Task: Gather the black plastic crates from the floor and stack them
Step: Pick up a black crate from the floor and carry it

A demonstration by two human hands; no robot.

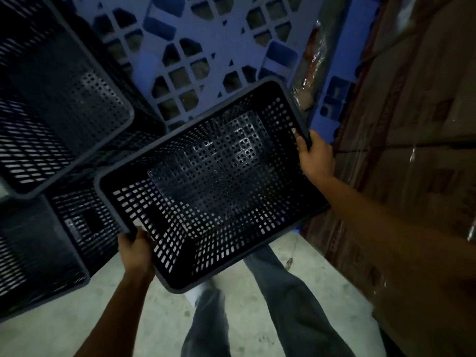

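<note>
I hold a black perforated plastic crate (pixel 211 181) in the air in front of me, open side up and tilted. My left hand (pixel 136 253) grips its near left rim. My right hand (pixel 315 155) grips the far right rim. To the left stands another black crate (pixel 59 99), sitting on top of a lower black crate (pixel 38 253) whose side faces me. The held crate's left corner overlaps the edge of that pile.
A blue plastic pallet (pixel 206 47) lies behind the crates. Wrapped cardboard boxes (pixel 417 150) form a wall along the right. A clear-wrapped item (pixel 311 73) lies at the pallet's right edge. My legs in jeans (pixel 283 305) stand on pale concrete floor (pixel 77 318).
</note>
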